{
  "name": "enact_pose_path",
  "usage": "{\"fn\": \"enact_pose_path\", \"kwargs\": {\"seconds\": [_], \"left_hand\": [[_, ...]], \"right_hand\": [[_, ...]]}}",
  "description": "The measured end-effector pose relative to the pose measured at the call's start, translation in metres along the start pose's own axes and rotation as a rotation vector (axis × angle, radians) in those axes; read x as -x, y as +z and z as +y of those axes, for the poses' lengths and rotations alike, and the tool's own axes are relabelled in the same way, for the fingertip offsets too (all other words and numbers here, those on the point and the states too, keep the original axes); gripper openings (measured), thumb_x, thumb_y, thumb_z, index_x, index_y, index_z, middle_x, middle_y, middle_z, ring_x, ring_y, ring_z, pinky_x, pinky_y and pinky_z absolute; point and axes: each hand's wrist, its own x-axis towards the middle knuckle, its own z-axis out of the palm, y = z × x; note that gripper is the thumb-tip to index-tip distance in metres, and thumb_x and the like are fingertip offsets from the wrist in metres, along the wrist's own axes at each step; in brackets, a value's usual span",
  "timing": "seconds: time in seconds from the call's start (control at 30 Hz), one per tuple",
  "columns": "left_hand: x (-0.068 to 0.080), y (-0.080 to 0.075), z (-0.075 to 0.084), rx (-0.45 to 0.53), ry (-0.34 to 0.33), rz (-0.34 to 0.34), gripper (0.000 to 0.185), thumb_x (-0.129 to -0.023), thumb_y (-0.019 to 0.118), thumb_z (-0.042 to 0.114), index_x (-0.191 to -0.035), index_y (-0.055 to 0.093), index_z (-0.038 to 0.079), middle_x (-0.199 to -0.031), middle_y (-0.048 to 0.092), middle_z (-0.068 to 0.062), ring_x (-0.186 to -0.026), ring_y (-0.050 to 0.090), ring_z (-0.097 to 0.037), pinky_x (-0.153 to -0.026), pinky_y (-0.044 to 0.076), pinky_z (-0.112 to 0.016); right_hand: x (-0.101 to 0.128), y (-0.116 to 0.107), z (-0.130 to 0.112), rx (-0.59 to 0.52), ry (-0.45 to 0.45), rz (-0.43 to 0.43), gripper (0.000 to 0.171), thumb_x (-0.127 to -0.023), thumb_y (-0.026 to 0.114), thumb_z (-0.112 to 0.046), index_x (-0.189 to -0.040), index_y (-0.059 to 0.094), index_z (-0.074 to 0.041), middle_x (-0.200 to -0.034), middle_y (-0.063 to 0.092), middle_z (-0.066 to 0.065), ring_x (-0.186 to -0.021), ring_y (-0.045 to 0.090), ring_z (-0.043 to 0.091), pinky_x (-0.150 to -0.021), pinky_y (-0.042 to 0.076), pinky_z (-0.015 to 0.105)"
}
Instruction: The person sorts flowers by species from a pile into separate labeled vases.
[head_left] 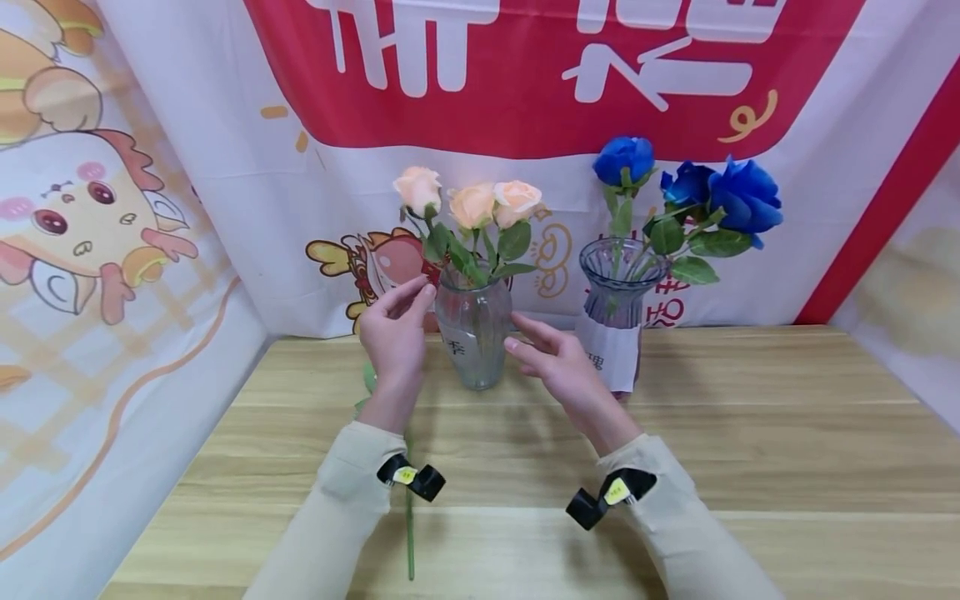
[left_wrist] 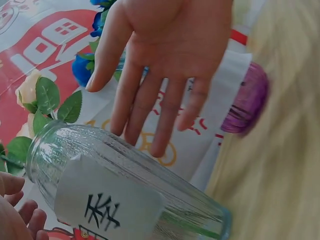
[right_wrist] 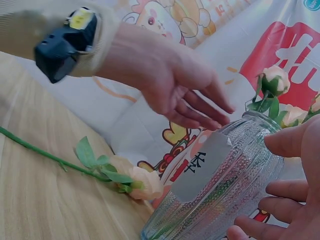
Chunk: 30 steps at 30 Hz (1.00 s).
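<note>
A clear ribbed glass vase [head_left: 486, 342] with a white paper label [left_wrist: 107, 197] stands upright at the back of the wooden table. Several peach roses [head_left: 472, 206] rise from its mouth. My left hand [head_left: 395, 337] is just left of the vase's neck, fingers loosely bent and holding nothing. On the vase's other side, my right hand [head_left: 558, 362] has its fingers extended and spread, fingertips close to the glass. Another peach rose [right_wrist: 145, 182] lies on the table to the left, its green stem [head_left: 410, 533] pointing toward the front edge and partly hidden by my left arm in the head view.
Right of my right hand stands a second, flared glass vase [head_left: 615, 300] with a purple base [left_wrist: 247, 102] and a white label. Blue roses [head_left: 742, 196] lean out of it. A printed red and white cloth [head_left: 540, 125] hangs behind the table [head_left: 787, 467].
</note>
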Motion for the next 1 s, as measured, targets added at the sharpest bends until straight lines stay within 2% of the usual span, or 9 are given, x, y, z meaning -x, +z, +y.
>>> {"fn": "enact_pose_path", "kwargs": {"seconds": [0.07, 0.17, 0.23, 0.3, 0.4, 0.57, 0.67, 0.8, 1.0], "left_hand": [[0.002, -0.006, -0.003, 0.007, -0.017, -0.016, 0.02, -0.095, 0.081, 0.019, -0.115, 0.082, 0.014, -0.114, 0.081, -0.005, -0.097, 0.073, -0.009, -0.074, 0.057, -0.014], [0.006, -0.016, -0.009, 0.024, -0.047, -0.042, 0.022, -0.096, 0.08, 0.019, -0.117, 0.081, 0.013, -0.114, 0.081, -0.004, -0.096, 0.072, -0.007, -0.069, 0.055, -0.012], [0.008, -0.022, -0.013, 0.023, -0.068, -0.047, 0.024, -0.097, 0.08, 0.021, -0.12, 0.08, 0.013, -0.111, 0.08, 0.0, -0.096, 0.072, -0.006, -0.069, 0.055, -0.013], [0.009, -0.028, -0.016, 0.028, -0.069, -0.048, 0.026, -0.097, 0.079, 0.021, -0.122, 0.079, 0.011, -0.108, 0.08, 0.005, -0.098, 0.073, -0.004, -0.077, 0.058, -0.014], [0.01, -0.035, -0.022, 0.048, -0.059, -0.045, 0.026, -0.097, 0.079, 0.019, -0.122, 0.078, 0.01, -0.103, 0.081, 0.008, -0.093, 0.075, -0.004, -0.078, 0.059, -0.017], [0.012, -0.047, -0.029, 0.066, -0.085, -0.065, 0.027, -0.096, 0.08, 0.019, -0.122, 0.078, 0.014, -0.113, 0.082, 0.001, -0.095, 0.075, -0.005, -0.08, 0.059, -0.019], [0.016, -0.055, -0.032, 0.011, -0.128, -0.073, 0.029, -0.095, 0.082, 0.021, -0.123, 0.077, 0.015, -0.113, 0.081, 0.004, -0.096, 0.073, -0.005, -0.08, 0.059, -0.02], [0.021, -0.068, -0.039, -0.086, -0.183, -0.125, 0.036, -0.092, 0.084, 0.018, -0.126, 0.075, 0.01, -0.107, 0.079, 0.011, -0.093, 0.072, -0.005, -0.076, 0.057, -0.02], [0.026, -0.087, -0.049, -0.253, -0.263, -0.205, 0.038, -0.091, 0.085, 0.016, -0.126, 0.072, 0.011, -0.119, 0.077, 0.0, -0.093, 0.069, -0.004, -0.076, 0.056, -0.02]], "right_hand": [[0.0, 0.0, 0.0, -0.002, 0.0, -0.001, 0.061, -0.107, 0.063, -0.03, -0.163, 0.043, -0.016, -0.172, 0.039, 0.003, -0.156, 0.042, 0.028, -0.122, 0.044, 0.055], [0.0, 0.0, 0.0, -0.002, 0.002, 0.0, 0.061, -0.107, 0.063, -0.03, -0.163, 0.043, -0.016, -0.172, 0.039, 0.002, -0.156, 0.042, 0.027, -0.123, 0.044, 0.055], [0.0, 0.0, 0.0, 0.002, 0.003, 0.002, 0.061, -0.107, 0.063, -0.031, -0.163, 0.043, -0.017, -0.172, 0.039, 0.002, -0.156, 0.043, 0.027, -0.122, 0.044, 0.055], [0.0, 0.0, 0.0, 0.003, 0.003, 0.004, 0.061, -0.107, 0.063, -0.031, -0.163, 0.043, -0.017, -0.172, 0.039, 0.002, -0.156, 0.043, 0.027, -0.122, 0.044, 0.055], [0.0, 0.0, 0.0, 0.003, 0.0, 0.004, 0.061, -0.107, 0.063, -0.031, -0.163, 0.044, -0.017, -0.172, 0.039, 0.002, -0.155, 0.043, 0.027, -0.123, 0.044, 0.056], [0.001, 0.0, 0.0, -0.001, 0.0, 0.0, 0.061, -0.107, 0.063, -0.032, -0.163, 0.043, -0.017, -0.173, 0.038, 0.001, -0.157, 0.042, 0.027, -0.123, 0.043, 0.056], [0.001, -0.001, 0.0, -0.002, 0.002, -0.005, 0.061, -0.107, 0.063, -0.032, -0.163, 0.043, -0.017, -0.173, 0.037, 0.001, -0.157, 0.041, 0.027, -0.123, 0.043, 0.055], [0.001, -0.001, 0.0, 0.0, 0.004, -0.008, 0.061, -0.107, 0.063, -0.032, -0.163, 0.043, -0.017, -0.173, 0.037, 0.001, -0.157, 0.041, 0.027, -0.123, 0.043, 0.055], [0.001, -0.001, 0.001, 0.001, 0.002, -0.008, 0.061, -0.107, 0.063, -0.033, -0.163, 0.043, -0.017, -0.173, 0.037, 0.001, -0.157, 0.042, 0.027, -0.123, 0.043, 0.056]]}}
